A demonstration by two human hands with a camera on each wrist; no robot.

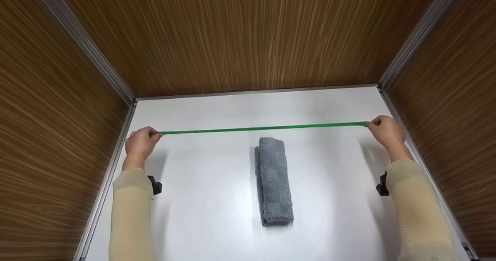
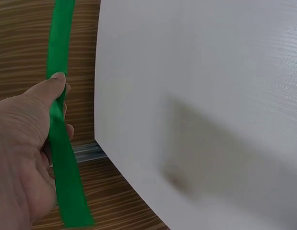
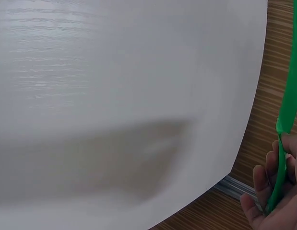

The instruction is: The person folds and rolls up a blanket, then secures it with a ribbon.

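A green band (image 1: 263, 128) is stretched taut across the white table (image 1: 209, 110), held above its surface. My left hand (image 1: 140, 143) grips one end at the far left; the left wrist view shows the green band (image 2: 59, 124) running under the thumb of my left hand (image 2: 23, 143). My right hand (image 1: 384, 130) pinches the other end at the far right, and the right wrist view shows the green band (image 3: 285, 129) passing between the fingers (image 3: 268, 182). A rolled grey towel (image 1: 273, 179) lies on the table just nearer to me than the band's middle.
Wood-grain walls (image 1: 248, 32) with metal trim (image 1: 116, 79) enclose the table at the back, left and right. Both forearms wear beige sleeves (image 1: 130, 210) with black wrist mounts (image 1: 155, 184).
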